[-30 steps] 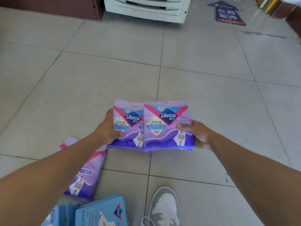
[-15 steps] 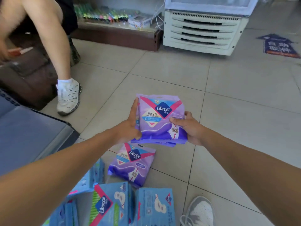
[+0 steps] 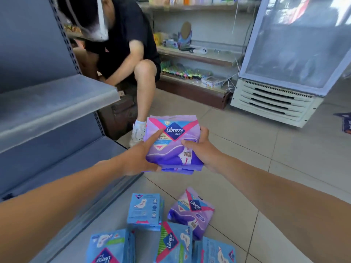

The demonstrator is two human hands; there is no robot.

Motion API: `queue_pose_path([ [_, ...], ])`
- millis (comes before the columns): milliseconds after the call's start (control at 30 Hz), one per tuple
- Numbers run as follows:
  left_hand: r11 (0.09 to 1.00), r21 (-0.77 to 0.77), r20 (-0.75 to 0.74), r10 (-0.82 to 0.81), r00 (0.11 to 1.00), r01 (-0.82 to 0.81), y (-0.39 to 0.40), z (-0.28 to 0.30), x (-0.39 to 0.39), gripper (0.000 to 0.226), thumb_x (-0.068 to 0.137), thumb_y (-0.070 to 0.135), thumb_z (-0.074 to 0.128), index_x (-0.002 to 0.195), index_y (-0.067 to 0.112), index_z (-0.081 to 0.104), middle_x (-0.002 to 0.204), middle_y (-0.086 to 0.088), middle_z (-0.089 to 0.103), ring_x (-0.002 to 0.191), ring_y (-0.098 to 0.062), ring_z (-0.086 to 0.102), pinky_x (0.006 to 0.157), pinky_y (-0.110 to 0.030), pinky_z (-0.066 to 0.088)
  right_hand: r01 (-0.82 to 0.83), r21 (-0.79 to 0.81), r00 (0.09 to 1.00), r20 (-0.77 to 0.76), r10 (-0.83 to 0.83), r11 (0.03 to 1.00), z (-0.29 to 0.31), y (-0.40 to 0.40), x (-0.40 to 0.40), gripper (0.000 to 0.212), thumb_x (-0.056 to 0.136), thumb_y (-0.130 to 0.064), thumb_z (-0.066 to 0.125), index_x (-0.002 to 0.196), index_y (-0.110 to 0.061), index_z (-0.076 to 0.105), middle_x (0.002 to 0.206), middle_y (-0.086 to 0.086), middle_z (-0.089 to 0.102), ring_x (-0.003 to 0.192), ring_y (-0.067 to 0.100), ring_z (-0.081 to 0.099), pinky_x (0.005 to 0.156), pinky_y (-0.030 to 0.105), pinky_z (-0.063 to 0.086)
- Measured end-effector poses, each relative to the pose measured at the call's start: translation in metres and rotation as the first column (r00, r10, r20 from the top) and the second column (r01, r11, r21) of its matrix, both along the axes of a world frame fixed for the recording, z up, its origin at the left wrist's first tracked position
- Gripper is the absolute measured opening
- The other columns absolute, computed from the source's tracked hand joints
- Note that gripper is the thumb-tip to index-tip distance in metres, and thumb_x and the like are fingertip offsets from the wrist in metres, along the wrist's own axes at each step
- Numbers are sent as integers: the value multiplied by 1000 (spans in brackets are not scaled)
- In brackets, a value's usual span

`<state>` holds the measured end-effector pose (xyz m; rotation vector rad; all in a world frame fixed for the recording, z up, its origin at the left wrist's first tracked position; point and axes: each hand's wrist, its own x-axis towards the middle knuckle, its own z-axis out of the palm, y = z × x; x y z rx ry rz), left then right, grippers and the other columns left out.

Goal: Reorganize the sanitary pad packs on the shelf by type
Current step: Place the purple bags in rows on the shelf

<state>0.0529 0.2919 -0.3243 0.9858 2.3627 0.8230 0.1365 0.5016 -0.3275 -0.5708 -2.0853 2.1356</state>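
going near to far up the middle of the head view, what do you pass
blue packs → purple pack on the floor → held purple packs → low wooden shelf

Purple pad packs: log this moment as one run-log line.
stack of purple packs held off the floor | left hand grips left edge | right hand grips right edge | grey shelf at left | blue packs on floor

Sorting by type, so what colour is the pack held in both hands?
Purple, with a pink V stripe, on the held pack; head view.
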Motion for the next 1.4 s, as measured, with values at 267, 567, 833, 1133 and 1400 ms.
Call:
queue_pose_path([
  [267,985,8,-252,169,953,-172,-117,73,12,106,79,27,79,147,52,1,131,4,42,111,-14,51,81,-21,51,-61,38,992,-107,65,997,63,-120,-3,49,91,-17,66,123,-28,30,106,-3,62,85,13,68,65,24,59],
  [567,926,150,-411,377,830,-346,-245,128,50,102,77,33,79,142,63,5,128,5,43,114,-15,52,93,-31,51,-243,76,934,-250,255,967,115,-229,-12,50,88,-25,70,125,-35,38,116,-2,66,96,12,70,79,34,60],
  [833,814,274,-452,578,679,-511,-351,156,73,103,74,27,79,143,62,10,131,2,45,119,-19,50,101,-32,45,-421,125,833,-339,438,898,151,-339,-37,49,91,-22,67,124,-40,36,112,-13,63,97,6,69,69,24,58],
  [1133,670,325,-541,710,450,-667,-450,175,93,105,75,19,77,147,55,9,134,-3,42,117,-24,52,89,-34,51,-546,126,727,-419,543,828,166,-456,-57,59,92,-18,66,139,-32,34,123,-7,62,103,8,68,67,23,57],
  [1400,554,320,-578,757,305,-769,-517,162,121,104,79,17,74,146,58,5,137,-7,36,115,-32,52,87,-38,52,-559,323,659,-386,646,764,174,-546,-55,79,91,-31,65,148,-48,13,150,-16,31,123,6,45,92,30,52],
])
